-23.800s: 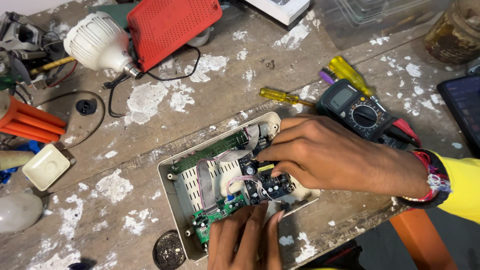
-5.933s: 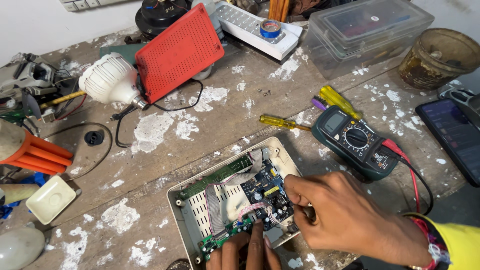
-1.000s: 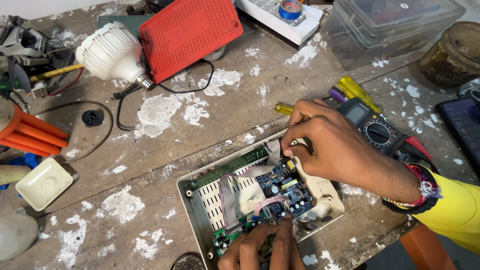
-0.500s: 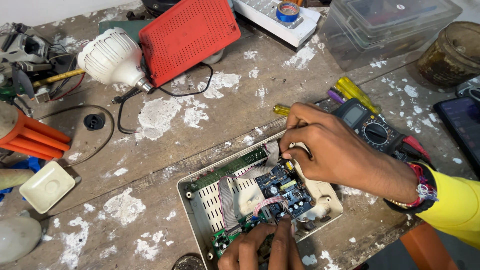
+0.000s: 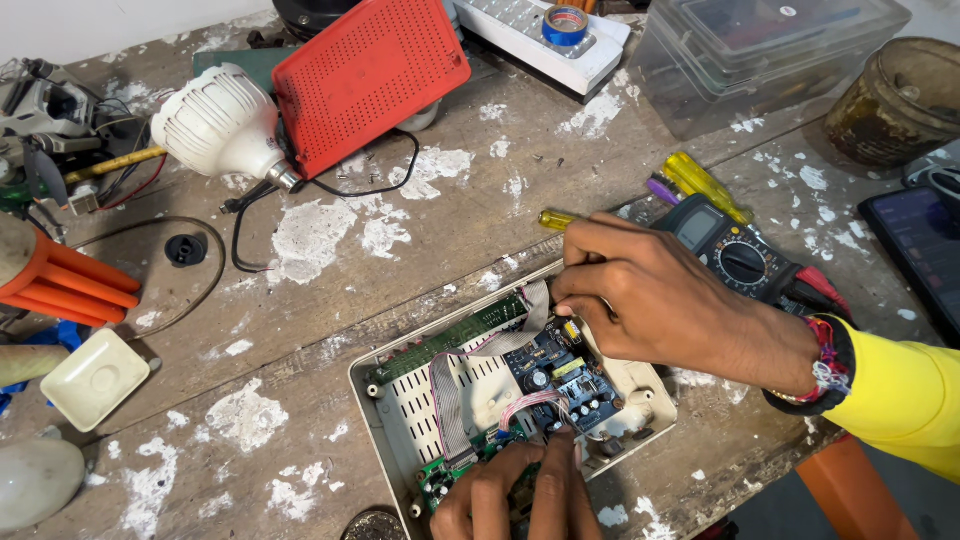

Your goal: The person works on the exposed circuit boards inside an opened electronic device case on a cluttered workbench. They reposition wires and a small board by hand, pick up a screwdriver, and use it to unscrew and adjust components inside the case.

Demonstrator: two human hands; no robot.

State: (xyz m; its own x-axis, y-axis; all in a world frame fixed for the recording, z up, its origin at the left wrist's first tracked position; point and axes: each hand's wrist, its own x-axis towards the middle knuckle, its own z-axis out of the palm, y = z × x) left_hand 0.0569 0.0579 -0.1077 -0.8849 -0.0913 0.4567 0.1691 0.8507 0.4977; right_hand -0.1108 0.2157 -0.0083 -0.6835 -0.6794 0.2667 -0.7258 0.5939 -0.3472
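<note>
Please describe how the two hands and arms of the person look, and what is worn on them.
The right hand is bare. At its wrist is a band of red and white threads beside a dark strap, followed by a bright yellow sleeve. The left hand is also bare; only its fingers and knuckles show at the bottom edge, with no ring or glove visible, and its wrist is out of view.

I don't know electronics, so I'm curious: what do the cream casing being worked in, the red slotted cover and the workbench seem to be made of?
The cream casing looks like moulded matte plastic: thin walls, vent slots, screw posts. The red slotted cover also looks like plastic, given its even colour and fine moulded grille. The workbench appears to be bare, worn wood, with visible plank seams and white paint or plaster splashes.
</note>
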